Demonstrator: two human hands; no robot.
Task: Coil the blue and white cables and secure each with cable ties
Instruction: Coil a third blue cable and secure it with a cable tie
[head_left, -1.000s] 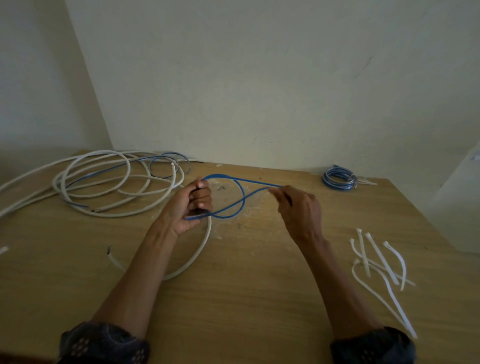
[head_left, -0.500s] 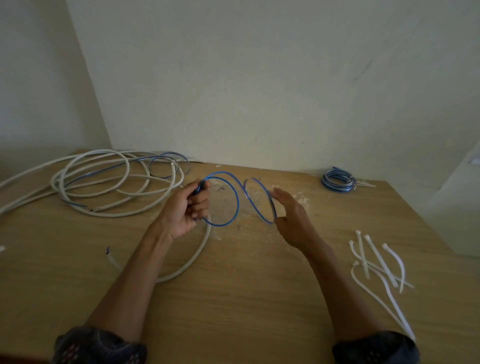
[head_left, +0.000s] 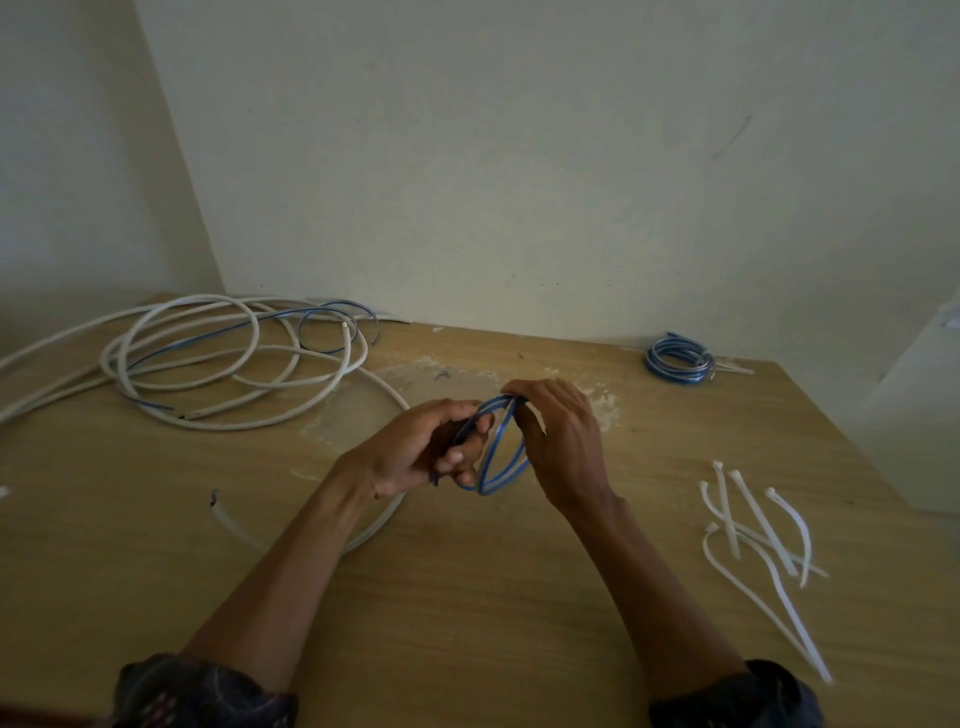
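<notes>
Coiling the blue cable (head_left: 497, 457) just above the middle of the table (head_left: 467, 634), keeping it off the wood in a few small upright loops. Gripping the left side of those loops with the left hand (head_left: 415, 457), fingers curling round the strands. Pinching the top of the loops with the right hand (head_left: 563, 441), fingertips hooking over the strands, back of the hand turning toward the camera. Holding the two hands almost together, after keeping them apart half a second ago with two loops spread side by side between them. Gathering into one narrow bundle what was, a second ago, a longer and flatter loop.

Leaving the white cable (head_left: 228, 358) lying in wide loose rings at the far left, with another blue strand (head_left: 332, 316) running through it and one white curve trailing nearer, under the left forearm. Leaving a blue coil (head_left: 675, 358) resting at the far right, close to the wall, with a white tail sticking out on its right. Leaving the white cable ties (head_left: 758, 525) scattered at the right, well apart from the hands, lying as before.

Working on pale wood showing a scuffed whitish patch just beyond the hands, pushed into a corner of plain cream walls (head_left: 519, 156). Wearing dark patterned sleeves (head_left: 208, 696) pushed up the forearms.
</notes>
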